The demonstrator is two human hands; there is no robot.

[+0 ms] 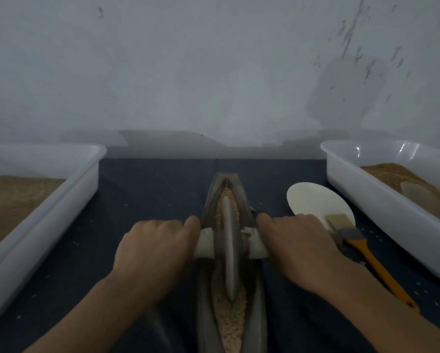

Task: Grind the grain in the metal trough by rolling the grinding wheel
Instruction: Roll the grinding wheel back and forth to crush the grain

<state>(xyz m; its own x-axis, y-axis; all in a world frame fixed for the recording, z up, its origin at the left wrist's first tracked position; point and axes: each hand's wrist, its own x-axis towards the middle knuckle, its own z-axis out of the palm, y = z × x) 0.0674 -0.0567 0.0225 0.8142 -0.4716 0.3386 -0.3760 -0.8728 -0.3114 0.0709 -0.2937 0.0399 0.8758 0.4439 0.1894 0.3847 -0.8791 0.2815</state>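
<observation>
My left hand (152,247) and right hand (294,242) each grip the white-wrapped axle (205,242) of the grey metal grinding wheel (228,240), probably hiding its ends; the boat-shaped metal trough (258,301) runs off the bottom edge.

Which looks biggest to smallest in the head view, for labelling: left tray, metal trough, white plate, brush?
1. Left tray, though cut off and near the camera.
2. Metal trough, its near end cropped.
3. White plate and brush: too close to rank.
</observation>
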